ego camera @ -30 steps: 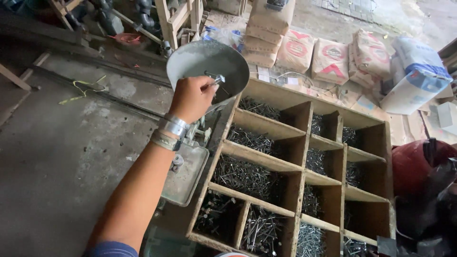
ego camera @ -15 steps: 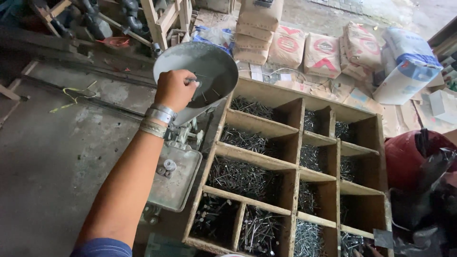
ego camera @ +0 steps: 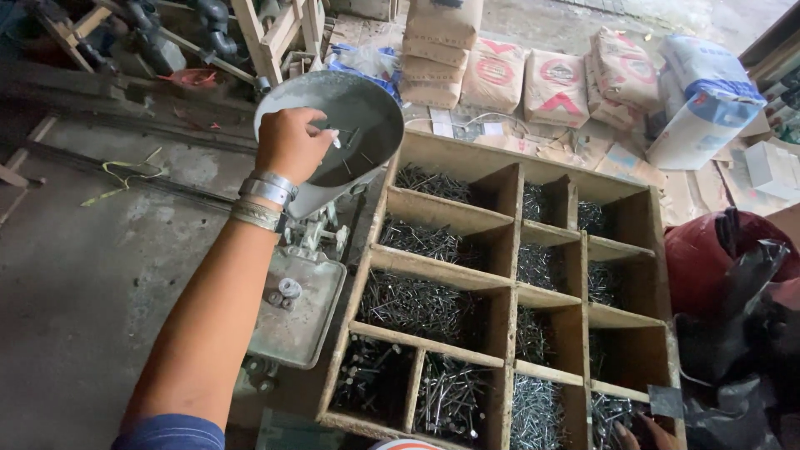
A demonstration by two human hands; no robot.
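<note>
My left hand (ego camera: 290, 145) reaches over a grey metal scale pan (ego camera: 371, 104), fingers pinched on a few nails above its bowl. Loose nails lie inside the pan. My wrist wears metal bangles. The pan sits on a weighing scale whose flat grey base (ego camera: 296, 321) carries small round weights (ego camera: 286, 290). To the right stands a wooden compartment box (ego camera: 500, 296) with nails of different sizes in its cells. Only the fingertips of my right hand (ego camera: 635, 435) show at the bottom edge, by the box's near right cell; its grip is hidden.
Stacked cement sacks (ego camera: 554, 83) and a white-and-blue bag (ego camera: 704, 92) lie behind the box. A dark red round object with black plastic (ego camera: 733, 283) sits at right. Wooden frames and pipe fittings (ego camera: 208, 29) are at top left. Concrete floor (ego camera: 92, 275) spreads left.
My left hand has moved left and lower into the pan with the nails. The view has shifted, so the box and sacks sit further left and higher.
</note>
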